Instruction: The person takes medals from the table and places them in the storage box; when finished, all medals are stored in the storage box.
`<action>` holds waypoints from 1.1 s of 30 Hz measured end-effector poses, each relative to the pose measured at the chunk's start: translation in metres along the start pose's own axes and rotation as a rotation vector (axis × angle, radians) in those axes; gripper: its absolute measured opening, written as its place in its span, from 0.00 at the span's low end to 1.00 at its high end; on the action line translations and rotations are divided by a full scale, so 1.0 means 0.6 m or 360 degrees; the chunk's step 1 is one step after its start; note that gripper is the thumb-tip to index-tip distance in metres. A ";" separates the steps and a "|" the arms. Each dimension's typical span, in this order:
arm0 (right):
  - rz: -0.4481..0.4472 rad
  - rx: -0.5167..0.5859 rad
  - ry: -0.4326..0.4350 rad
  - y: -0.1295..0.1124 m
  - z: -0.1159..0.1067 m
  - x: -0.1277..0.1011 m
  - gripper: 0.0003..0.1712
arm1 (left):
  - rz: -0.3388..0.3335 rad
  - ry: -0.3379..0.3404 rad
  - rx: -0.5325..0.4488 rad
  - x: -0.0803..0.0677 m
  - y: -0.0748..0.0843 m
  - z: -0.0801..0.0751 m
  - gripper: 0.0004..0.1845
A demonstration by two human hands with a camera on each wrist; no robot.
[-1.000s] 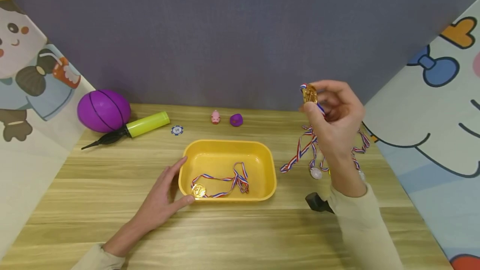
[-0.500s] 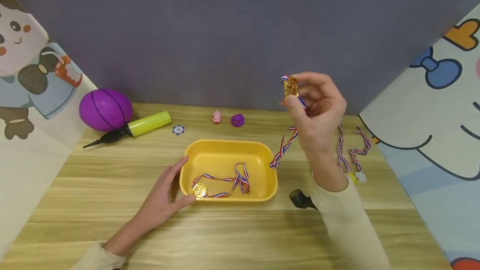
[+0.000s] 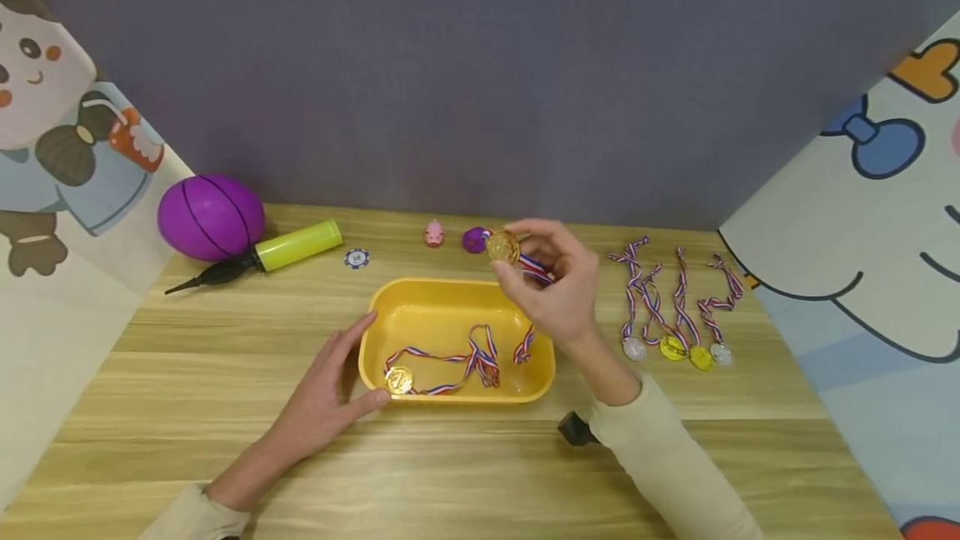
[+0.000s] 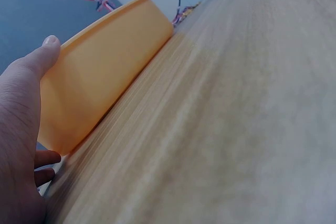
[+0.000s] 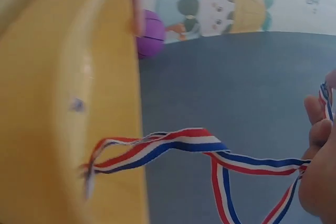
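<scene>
My right hand [image 3: 558,282] pinches a gold medal [image 3: 502,247] between thumb and fingers, above the right back part of a yellow plastic tub [image 3: 442,293]. The medal's red, white and blue ribbon [image 5: 189,141] trails from the hand, its end hanging down into the tub. Inside the tub, at the front left, lies another gold medal [image 3: 399,380] with its striped ribbon [image 3: 480,357]. My left hand [image 3: 322,398] rests against the tub's left end, fingers spread and fairly straight, the thumb at the front rim. In the left wrist view the thumb [image 4: 44,56] touches the tub's side.
Silver medals [image 3: 633,348] and yellow-gold medals [image 3: 672,347] lie with ribbons at the right. Behind the tub are a pink pig figure [image 3: 434,233], a purple object [image 3: 474,240] and a poker chip [image 3: 357,258]. A purple ball [image 3: 212,217] and yellow-green pump [image 3: 297,247] stand back left.
My right hand has moved left and then down, carrying the gold medal from beside the other medals to above the tub. My left hand has stayed at the tub.
</scene>
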State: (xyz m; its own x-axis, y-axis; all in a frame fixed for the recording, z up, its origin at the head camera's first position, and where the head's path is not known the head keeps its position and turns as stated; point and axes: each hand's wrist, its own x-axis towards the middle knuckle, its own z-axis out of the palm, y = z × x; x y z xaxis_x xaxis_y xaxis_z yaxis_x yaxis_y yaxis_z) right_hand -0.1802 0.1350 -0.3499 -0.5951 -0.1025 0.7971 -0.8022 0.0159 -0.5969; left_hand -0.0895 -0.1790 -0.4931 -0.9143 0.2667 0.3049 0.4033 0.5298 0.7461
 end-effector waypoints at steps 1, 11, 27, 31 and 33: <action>0.0006 -0.0023 -0.0028 0.003 0.004 -0.006 0.25 | -0.0001 0.0001 -0.0003 0.000 0.000 0.000 0.59; 0.0071 -0.0147 -0.0368 0.029 0.030 -0.064 0.23 | 0.0014 -0.0008 -0.0003 0.005 0.000 0.004 0.58; 0.0134 -0.0550 -0.0917 0.041 0.043 -0.112 0.24 | -0.0025 -0.0004 0.0022 -0.001 0.001 -0.001 0.59; 0.0195 -0.0692 -0.1061 0.044 0.047 -0.116 0.23 | -0.0014 -0.0005 0.0025 -0.001 0.001 -0.001 0.59; 0.0218 -0.0781 -0.1161 0.045 0.048 -0.118 0.22 | 0.0002 -0.0001 0.0012 0.000 0.001 0.000 0.59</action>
State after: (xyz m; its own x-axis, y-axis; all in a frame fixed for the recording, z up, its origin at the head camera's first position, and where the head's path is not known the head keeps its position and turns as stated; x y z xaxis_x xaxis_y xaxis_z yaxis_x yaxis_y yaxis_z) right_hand -0.1584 0.1139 -0.4252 -0.6427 -0.6735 0.3650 -0.7563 0.4819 -0.4425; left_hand -0.0894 -0.1786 -0.4927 -0.9138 0.2679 0.3052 0.4046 0.5354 0.7414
